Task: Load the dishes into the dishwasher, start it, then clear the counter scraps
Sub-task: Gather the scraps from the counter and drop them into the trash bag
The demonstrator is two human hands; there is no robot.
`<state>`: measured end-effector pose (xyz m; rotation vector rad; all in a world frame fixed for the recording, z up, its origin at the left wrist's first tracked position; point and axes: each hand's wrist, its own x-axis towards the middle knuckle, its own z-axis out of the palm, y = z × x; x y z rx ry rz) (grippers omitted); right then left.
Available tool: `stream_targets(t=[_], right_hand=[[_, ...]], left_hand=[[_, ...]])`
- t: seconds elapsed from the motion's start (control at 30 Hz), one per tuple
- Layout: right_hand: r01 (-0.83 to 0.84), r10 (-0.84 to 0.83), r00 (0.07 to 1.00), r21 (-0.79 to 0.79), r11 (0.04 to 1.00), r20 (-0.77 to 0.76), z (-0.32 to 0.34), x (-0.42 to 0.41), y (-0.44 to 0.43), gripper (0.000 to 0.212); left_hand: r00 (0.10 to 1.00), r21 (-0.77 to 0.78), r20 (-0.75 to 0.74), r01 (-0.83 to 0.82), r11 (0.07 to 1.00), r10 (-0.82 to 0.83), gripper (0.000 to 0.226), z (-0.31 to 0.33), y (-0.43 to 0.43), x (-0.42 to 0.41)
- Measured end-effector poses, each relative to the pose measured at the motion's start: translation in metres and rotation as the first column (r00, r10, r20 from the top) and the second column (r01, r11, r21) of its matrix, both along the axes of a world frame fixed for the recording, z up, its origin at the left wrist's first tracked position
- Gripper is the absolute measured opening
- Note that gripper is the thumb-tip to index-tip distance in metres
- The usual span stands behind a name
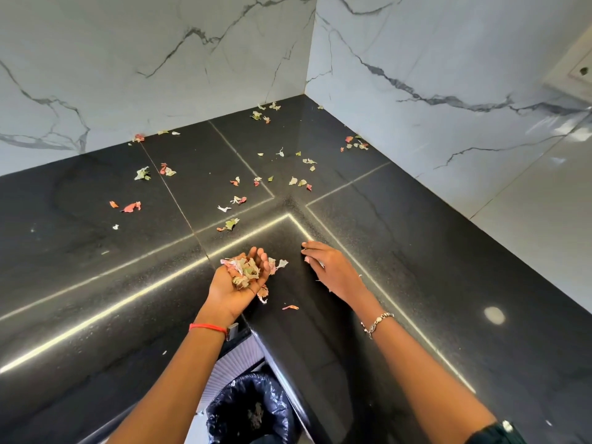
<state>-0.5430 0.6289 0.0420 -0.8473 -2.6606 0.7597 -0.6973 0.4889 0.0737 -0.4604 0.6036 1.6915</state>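
Observation:
Pink, green and white scraps point(237, 184) lie scattered over the black corner counter point(96, 257), thickest toward the back corner. My left hand point(235, 288) is cupped palm up at the counter's inner front edge, holding a heap of scraps point(245, 270). A few more scraps point(290, 307) lie just right of that hand. My right hand point(330, 270) rests palm down on the counter to the right, fingers flat and pointing left toward the cupped hand, with a small scrap under its fingers.
A bin lined with a black bag point(253, 408) stands on the floor below the counter's inner corner, with some scraps inside. White marble walls point(160, 59) close the counter at the back and right. A socket plate point(581, 72) sits high on the right wall.

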Motion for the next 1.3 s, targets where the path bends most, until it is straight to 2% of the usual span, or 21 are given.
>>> stream_targets(t=[0.13,0.4,0.47,0.53,0.6,0.67,0.8,0.93,1.07,1.17,1.3], right_hand=[[-0.070,0.066,0.991,0.025,0.997,0.120,0.002,0.013,-0.008,0.040],[0.054,-0.054,0.999,0.051,0.997,-0.005,-0.001,0.045,-0.024,0.025],[0.241,-0.255,0.955,-0.102,0.965,-0.153,0.005,0.042,-0.027,0.024],[0.389,-0.491,0.812,-0.336,0.858,-0.314,0.018,0.035,-0.028,0.020],[0.345,-0.556,0.730,-0.488,0.802,-0.397,0.033,0.025,-0.031,0.017],[0.243,-0.498,0.737,-0.509,0.826,-0.456,0.048,0.015,-0.040,0.017],[0.155,-0.262,0.833,-0.250,0.956,-0.488,0.061,0.003,-0.065,0.017],[0.064,-0.102,0.923,-0.114,0.991,-0.372,0.055,0.004,-0.080,0.021],[0.009,-0.062,0.940,-0.159,0.987,-0.334,0.052,0.011,-0.084,0.022],[-0.026,-0.053,0.938,-0.221,0.975,-0.342,0.054,0.016,-0.081,0.025],[-0.041,-0.037,0.958,-0.264,0.964,-0.284,0.057,0.025,-0.075,0.041]], left_hand=[[1.000,-0.001,0.007,0.022,1.000,-0.022,0.037,-0.001,0.000,0.006],[0.999,-0.035,-0.008,0.035,0.999,-0.035,0.036,-0.001,-0.001,0.017],[0.999,-0.031,0.008,0.033,0.999,-0.033,0.037,-0.001,0.000,0.022],[0.999,-0.031,-0.001,0.042,0.999,-0.042,0.038,-0.002,0.001,0.028],[0.997,-0.032,-0.039,0.072,0.997,-0.073,0.040,-0.002,0.002,0.034],[0.992,-0.022,-0.069,0.105,0.994,-0.106,0.042,-0.002,0.005,0.044],[0.982,-0.003,-0.122,0.144,0.990,-0.143,0.052,0.002,0.011,0.061],[0.981,-0.004,-0.133,0.141,0.990,-0.141,0.038,0.003,0.014,0.071],[0.974,0.031,-0.131,0.189,0.981,-0.184,0.047,0.004,0.017,0.078],[0.970,-0.046,-0.181,0.156,0.987,-0.162,0.044,0.001,0.018,0.079],[0.954,-0.146,-0.246,0.136,0.980,-0.169,0.034,0.002,0.015,0.084]])
